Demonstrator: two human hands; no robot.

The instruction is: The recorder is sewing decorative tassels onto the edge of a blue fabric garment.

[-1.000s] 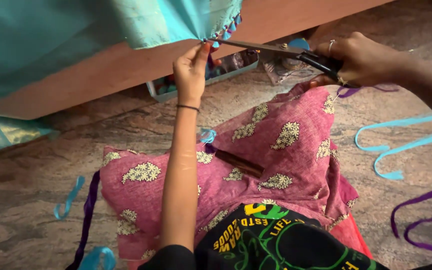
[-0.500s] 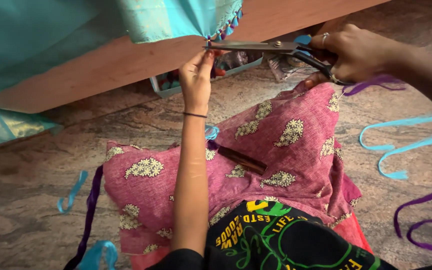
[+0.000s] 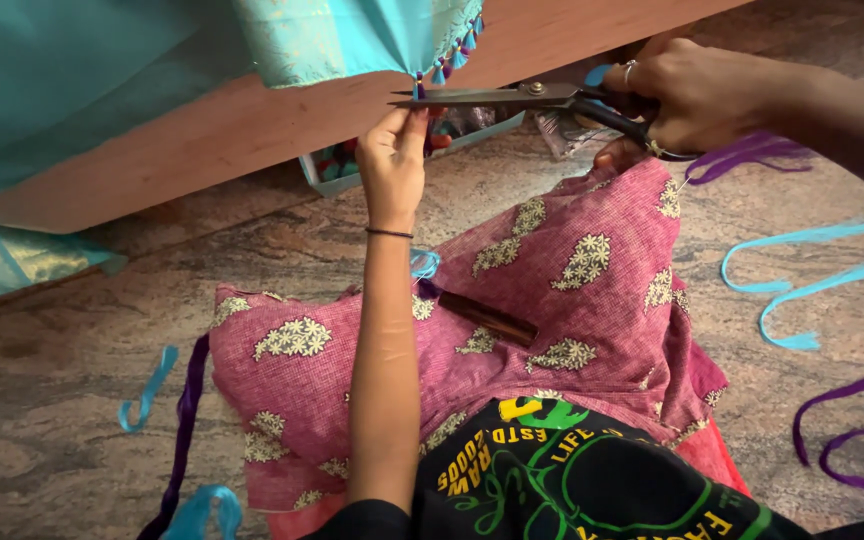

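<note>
- Head view, top edge: the left hand (image 3: pixel 392 160) reaches up w/ fingers pinched on the tasselled hem of a turquoise cloth (image 3: pixel 352 35) that hangs over the wooden table edge (image 3: pixel 252 120).
- Head view, top right: the right hand (image 3: pixel 697 95) is closed through the handles of long scissors (image 3: pixel 512 97); the blades point left, nearly level, tips just under the hem at the pinch, blades look almost shut.
- Changed since a sec ago: scissors have slid left along the hem & now meet the left fingers; the hand has shifted right w/ them. Reads as trimming along the fringe, cut now at the held spot.
- Head view, centre: a pink printed cloth (image 3: pixel 552 300) covers the lap; a dark stick-like item (image 3: pixel 487 318) lies on it.
- Head view, right & left floor edges: turquoise strips (image 3: pixel 812 270) & purple strips (image 3: pixel 852 420) lie scattered on the stone floor (image 3: pixel 72 400).
</note>
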